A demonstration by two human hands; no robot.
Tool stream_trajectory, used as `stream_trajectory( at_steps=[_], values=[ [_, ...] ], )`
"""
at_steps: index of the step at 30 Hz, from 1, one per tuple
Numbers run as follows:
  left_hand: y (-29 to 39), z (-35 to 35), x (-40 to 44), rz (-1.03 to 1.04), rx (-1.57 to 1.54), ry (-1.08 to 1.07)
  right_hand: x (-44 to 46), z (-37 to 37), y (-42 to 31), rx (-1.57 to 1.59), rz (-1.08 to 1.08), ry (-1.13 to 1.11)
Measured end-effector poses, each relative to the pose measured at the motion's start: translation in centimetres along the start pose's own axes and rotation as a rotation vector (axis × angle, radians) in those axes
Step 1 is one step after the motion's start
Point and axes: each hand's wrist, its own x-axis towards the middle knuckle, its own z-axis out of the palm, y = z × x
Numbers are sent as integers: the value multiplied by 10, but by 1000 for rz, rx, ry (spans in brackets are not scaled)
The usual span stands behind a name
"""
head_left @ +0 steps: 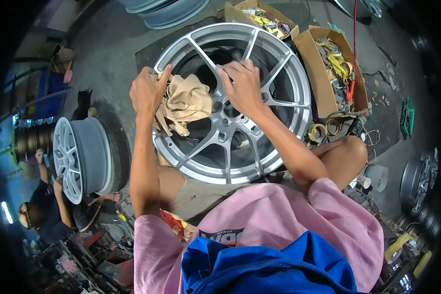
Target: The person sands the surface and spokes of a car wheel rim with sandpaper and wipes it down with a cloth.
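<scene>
Wheel rim (234,123) first: it lies face up directly ahead of the bent legs, broad silver hub in the middle; I can't make out fully what bears its weight. The left hand (148,89) sits at the rim's left edge with the thumb spread from the fingers, over the near side of a bunched beige cloth (188,100); how firmly it grips either one I can't tell. The right hand (241,85) is half curled above the hub and inner spokes, fingertips blurred, and whether anything is pinched under them is hidden from me.

To work this face well, I would let the left hand steady the edge, keep the right fingers' pressure light and even, follow each spoke lengthwise, and slow down at the junctions. The loose cloth folds should be kept out of the stroke.

The metal looks smooth and satiny, the slim spokes forking in pairs towards a rounded outer lip. By contrast, the cloth is soft and crumpled, and the cardboard box (315,73) just beside the rim is stiff, creased and full of scraps.
</scene>
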Motion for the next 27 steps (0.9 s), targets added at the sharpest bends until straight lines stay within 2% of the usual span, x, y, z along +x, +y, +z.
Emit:
stream_trajectory(
  at_steps=[3, 5, 6, 8, 9, 11, 13, 16, 17, 19, 20, 22, 24, 26, 27],
  values=[
    [1, 3, -1, -9, 5, 12, 44, 41, 1, 118, 147, 54],
    [-1, 4, -1, -10, -3, 25, 68, 63, -2, 98, 307, -48],
    [-2, 5, -2, -10, -4, 30, 63, 63, -2, 104, 311, -43],
    [-3, 5, -1, -8, -2, 30, 40, 61, -9, 216, 220, 188],
    [-2, 6, -1, -14, 4, 46, 27, 50, -12, 216, 220, 189],
    [0, 8, -1, -19, 10, 53, -1, 23, -14, 163, 252, 112],
    [5, 4, -1, -59, 39, 7, 1, 26, -15, 147, 268, 116],
    [7, 3, -1, -54, 37, 17, 53, 61, 0, 188, 221, 112],
    [5, 4, -2, -47, 26, 34, 70, 63, -2, 217, 316, 4],
    [4, 3, -3, -34, 21, 43, 76, 59, -1, 185, 331, -78],
    [3, 4, -2, -20, 12, 45, 67, 54, 0, 180, 327, -78],
    [2, 6, -1, -24, 9, 41, 25, 35, 3, 232, 148, 96],
    [-1, 6, -2, -36, 15, 29, -8, 15, -7, 111, 89, 121],
    [1, 6, -1, -12, 7, 41, -10, 18, -4, 76, 64, 117],
    [1, 7, -3, -15, 6, 40, 1, 24, 1, 24, -68, 148]
  ],
)
